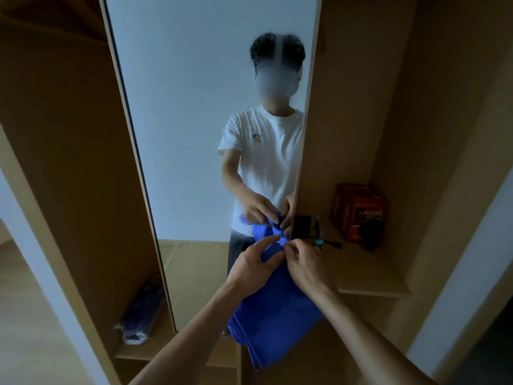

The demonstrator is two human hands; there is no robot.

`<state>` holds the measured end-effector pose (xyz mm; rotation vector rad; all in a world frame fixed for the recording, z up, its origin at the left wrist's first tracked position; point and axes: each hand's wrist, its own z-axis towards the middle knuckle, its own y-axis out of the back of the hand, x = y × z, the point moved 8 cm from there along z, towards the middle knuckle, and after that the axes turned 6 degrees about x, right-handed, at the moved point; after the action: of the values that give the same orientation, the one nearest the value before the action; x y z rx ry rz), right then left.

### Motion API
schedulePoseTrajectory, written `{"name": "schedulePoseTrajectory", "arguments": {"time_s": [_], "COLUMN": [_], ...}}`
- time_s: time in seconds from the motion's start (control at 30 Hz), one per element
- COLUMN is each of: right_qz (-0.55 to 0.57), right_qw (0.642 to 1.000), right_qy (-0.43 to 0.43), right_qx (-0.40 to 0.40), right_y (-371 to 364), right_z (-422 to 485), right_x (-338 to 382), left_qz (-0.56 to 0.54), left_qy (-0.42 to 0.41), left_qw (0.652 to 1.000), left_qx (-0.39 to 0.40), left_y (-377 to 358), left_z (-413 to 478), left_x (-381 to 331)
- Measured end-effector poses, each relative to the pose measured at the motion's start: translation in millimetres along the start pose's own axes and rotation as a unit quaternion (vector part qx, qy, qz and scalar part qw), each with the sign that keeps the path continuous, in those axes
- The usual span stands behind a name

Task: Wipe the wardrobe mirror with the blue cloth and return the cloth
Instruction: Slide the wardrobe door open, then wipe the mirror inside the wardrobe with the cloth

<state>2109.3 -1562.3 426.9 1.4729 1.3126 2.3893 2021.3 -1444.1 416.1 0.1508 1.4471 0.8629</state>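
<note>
My left hand (254, 266) and right hand (304, 266) each pinch the top edge of the blue cloth (277, 315), which hangs between my forearms. It is close before the wardrobe mirror (194, 107), beside a shelf (369, 276)

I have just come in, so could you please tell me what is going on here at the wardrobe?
A person stands at the wardrobe mirror holding the blue cloth in front of it. The left hand and the right hand both pinch its top edge, and the rest hangs down. A red box sits on the shelf to the right.
</note>
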Motion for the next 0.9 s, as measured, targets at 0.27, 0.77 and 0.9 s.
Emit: {"name": "schedulePoseTrajectory", "arguments": {"time_s": [0.27,0.77,0.9], "right_qz": [0.184,0.249,0.270], "right_qw": [0.975,0.932,0.931], "right_qy": [0.026,0.023,0.027], "right_qx": [0.119,0.261,0.243], "right_y": [-3.3,4.3,1.3], "right_z": [-9.8,5.7,14.5], "right_x": [36.3,110.6,133.5], "left_qz": [-0.124,-0.191,-0.217], "left_qy": [-0.047,-0.083,-0.115], "left_qw": [0.989,0.971,0.959], "left_qx": [-0.065,-0.114,-0.142], "left_y": [65.8,175.3,204.8], "left_z": [-20.7,-40.7,-42.3], "left_x": [-26.9,-35.6,-33.1]}}
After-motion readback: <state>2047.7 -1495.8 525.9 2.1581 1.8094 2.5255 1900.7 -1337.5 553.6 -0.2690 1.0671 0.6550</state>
